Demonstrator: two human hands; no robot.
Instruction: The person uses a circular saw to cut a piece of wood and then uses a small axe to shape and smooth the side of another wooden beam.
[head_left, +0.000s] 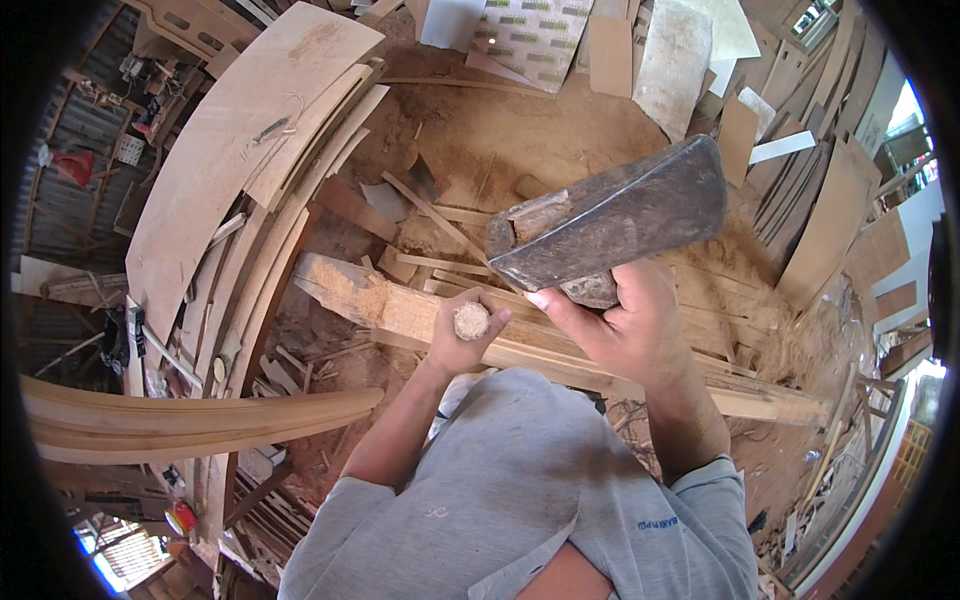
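– While the left hand (455, 352) is curled tight round the handle (472, 320), what does the right hand (642, 332) have?

– Thumb and fingers closed on the underside of the dark block (625, 220). Some fingers sit behind the block, out of sight. Block tilted, right end higher in view.

– Handle?

– Round, its pale, rough end facing the camera. Possibly a chisel's; the fist masks the rest, so not confirmed.

– Location of both?

– In front of the chest, handle over the beam (405, 305), block up and to its right. Sawdust (352, 286) on the beam's left end.

– Surroundings?

– Left: stacked boards (225, 140), with a curved rail (200, 418) below, its tip near the left forearm in view. Beyond the beam: loose strips (435, 217) at crossed angles. Top: patterned sheet (530, 45). Right: panels (835, 225) leaning, white strip (783, 147) to their left.

– Obstructions?

– Block covers some of the ground behind it. Left hand covers a stretch of beam. Strips crowd the beam's far side. Grey shirt (500, 480) fills the lower centre, blocking the view beneath.
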